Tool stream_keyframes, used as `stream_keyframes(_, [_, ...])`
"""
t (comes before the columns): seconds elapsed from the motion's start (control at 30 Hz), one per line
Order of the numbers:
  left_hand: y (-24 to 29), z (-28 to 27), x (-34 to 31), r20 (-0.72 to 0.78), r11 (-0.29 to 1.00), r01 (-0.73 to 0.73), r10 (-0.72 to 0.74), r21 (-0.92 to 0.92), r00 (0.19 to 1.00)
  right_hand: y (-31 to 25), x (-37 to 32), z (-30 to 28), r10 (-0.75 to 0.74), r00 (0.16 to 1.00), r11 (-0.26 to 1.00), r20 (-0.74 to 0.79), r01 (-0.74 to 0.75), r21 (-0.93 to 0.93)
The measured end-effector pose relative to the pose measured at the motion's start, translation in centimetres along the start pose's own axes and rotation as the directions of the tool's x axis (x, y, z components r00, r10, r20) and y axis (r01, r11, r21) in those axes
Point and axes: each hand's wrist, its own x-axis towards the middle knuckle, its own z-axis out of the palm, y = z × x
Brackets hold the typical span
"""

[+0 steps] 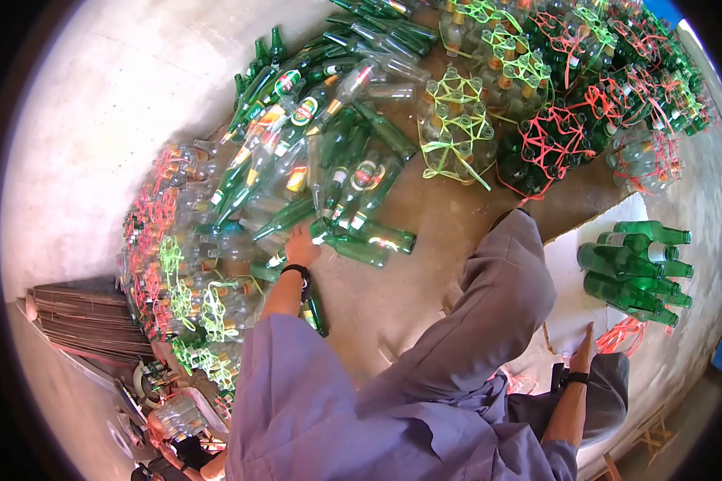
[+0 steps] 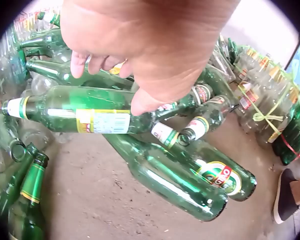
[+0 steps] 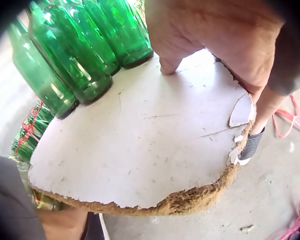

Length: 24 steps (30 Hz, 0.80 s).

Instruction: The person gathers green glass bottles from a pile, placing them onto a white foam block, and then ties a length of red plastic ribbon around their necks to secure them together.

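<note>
My left hand (image 1: 301, 247) is low among loose green bottles; in the left wrist view the hand (image 2: 140, 45) is over a labelled green bottle (image 2: 65, 107) lying on its side. The thumb overlaps that bottle near one end, and the bent fingertips show above its upper edge, not wrapped round it. My right hand (image 1: 583, 353) rests at the edge of a white board (image 1: 565, 256); in the right wrist view one digit of the hand (image 3: 215, 40) touches the white surface (image 3: 135, 135). Several green bottles (image 3: 70, 55) stand on the board beside it.
A heap of loose bottles (image 1: 297, 152) lies ahead. Bundles tied with green string (image 1: 457, 124) and red string (image 1: 555, 144) stand behind and to the left. Red string (image 1: 622, 335) lies by the board. Another person (image 1: 188, 457) is at lower left.
</note>
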Motion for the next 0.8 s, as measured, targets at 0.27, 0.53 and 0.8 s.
stream_keyframes(0.27, [1.6, 0.1, 0.7, 0.119, 0.985, 0.114, -0.129, 0.126, 0.984, 0.0, 0.3, 0.0, 0.022, 0.999, 1.000, -0.031, -0.021, 0.014])
stream_keyframes(0.53, [2.6, -0.4, 0.6, 0.180, 0.972, 0.093, -0.133, 0.217, 0.975, -0.5, -0.2, 0.8, 0.031, 0.994, 0.998, -0.102, -0.025, 0.054])
stream_keyframes(0.8, [1.1, 4.5, -1.2, 0.289, 0.966, -0.038, -0.038, 0.254, 0.957, 0.4, 0.6, 0.0, 0.019, 0.996, 1.000, -0.085, -0.019, 0.001])
